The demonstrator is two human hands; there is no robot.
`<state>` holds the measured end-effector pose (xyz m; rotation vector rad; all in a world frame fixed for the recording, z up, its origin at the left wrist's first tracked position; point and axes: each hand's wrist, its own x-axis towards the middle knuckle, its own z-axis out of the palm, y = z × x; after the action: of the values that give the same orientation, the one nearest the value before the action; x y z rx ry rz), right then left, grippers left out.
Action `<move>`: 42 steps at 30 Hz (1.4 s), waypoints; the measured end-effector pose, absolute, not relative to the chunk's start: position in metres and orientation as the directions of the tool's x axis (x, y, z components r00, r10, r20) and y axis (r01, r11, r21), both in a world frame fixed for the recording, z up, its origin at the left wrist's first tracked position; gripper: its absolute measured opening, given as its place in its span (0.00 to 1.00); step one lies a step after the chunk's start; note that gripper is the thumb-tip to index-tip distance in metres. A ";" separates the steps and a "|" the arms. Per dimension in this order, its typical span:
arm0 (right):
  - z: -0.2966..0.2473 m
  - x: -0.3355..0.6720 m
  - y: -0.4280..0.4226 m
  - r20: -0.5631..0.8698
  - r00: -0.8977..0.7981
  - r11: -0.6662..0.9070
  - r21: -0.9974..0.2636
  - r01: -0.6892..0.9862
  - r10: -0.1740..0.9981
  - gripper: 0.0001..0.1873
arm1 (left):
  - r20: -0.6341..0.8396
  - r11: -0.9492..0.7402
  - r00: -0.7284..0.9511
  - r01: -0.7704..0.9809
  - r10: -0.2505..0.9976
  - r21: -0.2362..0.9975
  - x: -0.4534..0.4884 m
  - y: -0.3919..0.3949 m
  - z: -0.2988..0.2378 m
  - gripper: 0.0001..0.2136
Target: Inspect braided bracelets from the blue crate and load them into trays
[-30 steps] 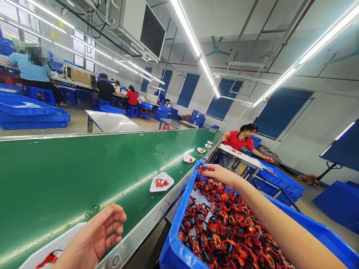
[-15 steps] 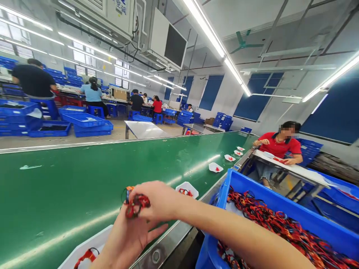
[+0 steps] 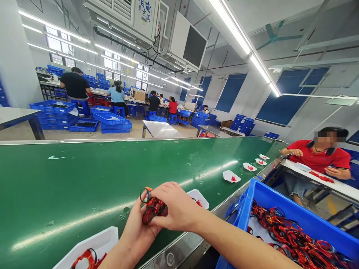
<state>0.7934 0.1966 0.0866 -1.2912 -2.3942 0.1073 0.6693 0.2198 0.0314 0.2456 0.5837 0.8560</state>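
Got a solid two-handed grip going: my right hand (image 3: 175,205) pinches a bundle of red-and-black cord loops (image 3: 153,210) from above, pressing it into my left hand (image 3: 135,228), which cups it from underneath. That bundle is over the green conveyor belt (image 3: 56,179), with a small dark ring (image 3: 144,195) poking out the top. From this head cam I can't tell if my lower hand touches the belt.

Just past the belt's steel edge (image 3: 179,246) on my right sits a blue plastic crate (image 3: 280,209) heaped with more cord (image 3: 291,235). Over to the right, a co-worker in a red polo (image 3: 318,155) sits at a white-topped table (image 3: 347,190) with red pieces (image 3: 322,178) on it. White trays line the belt: the closest (image 3: 108,235), by my left wrist, holds red-and-black cord, and another (image 3: 231,176) has a small red bit.
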 end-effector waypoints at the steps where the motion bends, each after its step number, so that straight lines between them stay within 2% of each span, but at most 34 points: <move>1: 0.088 0.794 0.196 0.332 -0.469 0.562 -0.293 0.773 0.818 0.22 | -0.398 0.634 0.495 -0.641 0.772 0.432 0.669 0.220 0.032 0.14; 4: 0.093 0.794 0.195 0.369 -0.424 0.548 -0.366 0.752 0.827 0.23 | -0.437 0.615 0.440 -0.645 0.784 0.454 0.667 0.219 0.035 0.11; 6: 0.096 0.794 0.195 0.405 -0.392 0.540 -0.371 0.755 0.826 0.17 | -0.444 0.600 0.415 -0.650 0.794 0.465 0.666 0.218 0.037 0.09; 10: 0.098 0.796 0.195 0.498 -0.372 0.543 -0.258 0.799 0.783 0.05 | -0.473 0.589 0.374 -0.651 0.798 0.478 0.662 0.218 0.040 0.07; 14: 0.097 0.799 0.199 0.543 -0.383 0.536 -0.151 0.831 0.747 0.05 | -0.477 0.580 0.351 -0.628 0.806 0.519 0.659 0.217 0.044 0.07; 21: 0.095 0.799 0.201 0.475 -0.267 0.459 -0.352 0.816 0.838 0.04 | -0.388 0.494 0.308 -0.592 0.869 0.636 0.656 0.212 0.047 0.08; 32: 0.089 0.796 0.202 0.375 -0.220 0.405 -0.537 0.740 0.900 0.04 | -0.311 0.430 0.297 -0.639 0.903 0.637 0.655 0.210 0.047 0.06; 34: 0.090 0.799 0.202 0.360 -0.234 0.403 -0.519 0.754 0.903 0.05 | -0.333 0.439 0.287 -0.627 0.898 0.643 0.655 0.211 0.047 0.07; 38: 0.114 0.831 0.187 0.339 -0.249 0.377 -0.391 0.840 0.907 0.06 | -0.335 0.448 0.299 -0.552 0.894 0.703 0.653 0.209 0.048 0.06; 42: 0.164 0.898 0.126 0.339 -0.147 0.263 -0.324 0.909 0.929 0.07 | -0.325 0.391 0.219 -0.501 0.920 0.772 0.662 0.206 0.057 0.05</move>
<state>0.8976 0.1263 0.1639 -1.6602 -2.0713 0.0572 0.6617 0.2057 0.0568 0.5820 0.8697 1.0640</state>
